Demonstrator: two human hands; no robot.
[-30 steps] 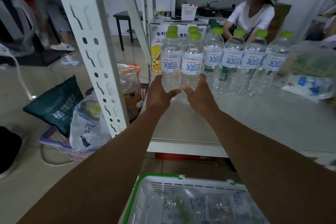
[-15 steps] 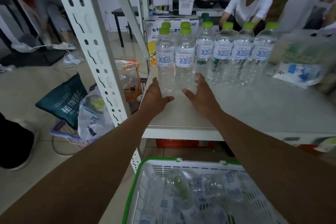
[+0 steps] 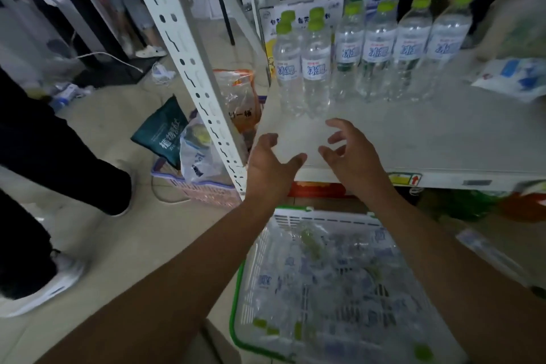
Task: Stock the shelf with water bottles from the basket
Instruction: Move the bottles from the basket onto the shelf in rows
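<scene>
Looking past my arms, I see the shelf's white slotted upright just left of my left grip, with a pink basket, a teal bag and a clear plastic bag on the floor beyond it. A person's black trouser leg and white shoe stand at far left. Both grips hover over the front of the shelf board, fingers spread and loosely curved, holding nothing. The right grip is just beside the left, and neither touches a bottle.

The water bottles on the shelf stand upright toward the back, clear with lime-green caps. A printed carton stands behind them and a blue-and-white packet lies to their right. More bottles lie in the white, green-rimmed basket below my forearms.

Each label is white with blue Chinese characters, too blurred for me to read. The teal bag carries white Chinese characters, and a yellow tag with a red arrow sits on the shelf's front edge.
</scene>
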